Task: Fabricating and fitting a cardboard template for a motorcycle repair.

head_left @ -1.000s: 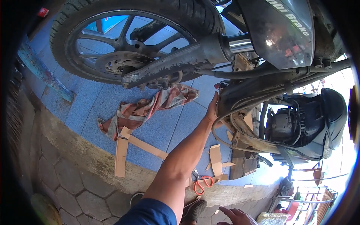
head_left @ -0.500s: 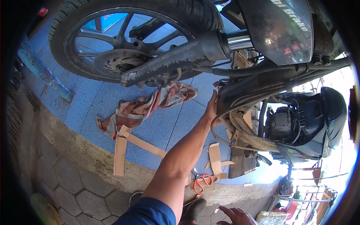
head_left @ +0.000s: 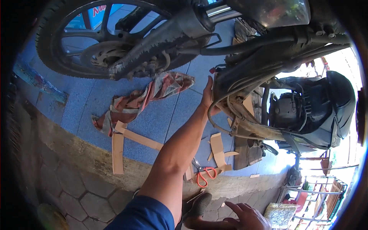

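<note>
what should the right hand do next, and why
Perhaps raise the right hand toward the motorcycle's dark mid-section to help steady it: only the left hand is against it, while the right hand is low over the paving, apparently holding nothing.

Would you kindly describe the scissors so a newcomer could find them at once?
Start from the motorcycle's big front wheel at upper left, then cross the blue tiled floor to the person's left forearm. Just right of it, at the concrete edge, lie the scissors. Their bright orange-red handle loops set them apart from the brown cardboard pieces beside them.
</note>
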`<state>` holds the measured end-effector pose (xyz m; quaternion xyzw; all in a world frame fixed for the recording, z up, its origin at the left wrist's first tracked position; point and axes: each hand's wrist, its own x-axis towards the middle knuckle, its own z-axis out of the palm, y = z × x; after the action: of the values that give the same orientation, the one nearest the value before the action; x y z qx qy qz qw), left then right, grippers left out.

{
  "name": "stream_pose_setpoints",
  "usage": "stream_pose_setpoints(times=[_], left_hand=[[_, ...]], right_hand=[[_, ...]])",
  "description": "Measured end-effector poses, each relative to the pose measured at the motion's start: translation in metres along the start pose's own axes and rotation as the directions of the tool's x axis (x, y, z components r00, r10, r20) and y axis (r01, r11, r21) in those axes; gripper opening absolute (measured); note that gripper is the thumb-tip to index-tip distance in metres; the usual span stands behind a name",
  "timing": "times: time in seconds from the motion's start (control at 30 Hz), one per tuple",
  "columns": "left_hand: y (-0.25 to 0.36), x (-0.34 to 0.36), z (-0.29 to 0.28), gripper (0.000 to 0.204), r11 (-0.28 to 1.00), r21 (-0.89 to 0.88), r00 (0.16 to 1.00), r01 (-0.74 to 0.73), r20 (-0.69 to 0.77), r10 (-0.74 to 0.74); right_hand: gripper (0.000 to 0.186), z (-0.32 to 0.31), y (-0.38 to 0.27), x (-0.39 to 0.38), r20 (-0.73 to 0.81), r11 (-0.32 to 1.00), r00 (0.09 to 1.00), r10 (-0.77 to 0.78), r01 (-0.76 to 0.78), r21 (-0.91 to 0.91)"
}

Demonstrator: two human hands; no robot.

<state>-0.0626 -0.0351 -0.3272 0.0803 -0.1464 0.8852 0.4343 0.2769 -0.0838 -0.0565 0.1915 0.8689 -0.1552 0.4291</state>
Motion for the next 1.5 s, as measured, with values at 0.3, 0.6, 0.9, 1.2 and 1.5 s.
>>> stream_pose_setpoints(times=[0.3,0.6,0.9,1.2,1.5], left_hand=[[0.0,-0.005,-0.001,0.079,0.999,0.008,0.999,-0.037,0.015,0.037],[0.001,-0.01,-0.004,0.079,0.998,0.018,0.998,-0.055,-0.028,0.056],[-0.006,0.004,-0.019,0.061,0.998,-0.067,0.982,-0.004,0.191,0.016],[0.005,0.007,-0.03,0.06,0.998,0.021,0.993,-0.058,0.099,0.056],[-0.022,0.009,-0.003,0.062,0.989,0.066,0.991,-0.132,0.02,0.131]], right_hand=[[0.062,0.004,-0.004,-0.006,-0.015,0.996,0.997,0.071,-0.072,-0.046],[0.052,0.015,0.018,0.003,-0.032,0.994,0.994,-0.104,0.102,-0.048],[0.053,0.003,0.025,-0.004,-0.085,0.994,0.99,-0.11,0.107,-0.035],[0.054,0.008,0.024,-0.009,-0.13,0.979,0.972,-0.197,0.189,-0.076],[0.057,0.016,0.011,-0.025,-0.082,0.992,0.996,0.016,-0.026,-0.121]])
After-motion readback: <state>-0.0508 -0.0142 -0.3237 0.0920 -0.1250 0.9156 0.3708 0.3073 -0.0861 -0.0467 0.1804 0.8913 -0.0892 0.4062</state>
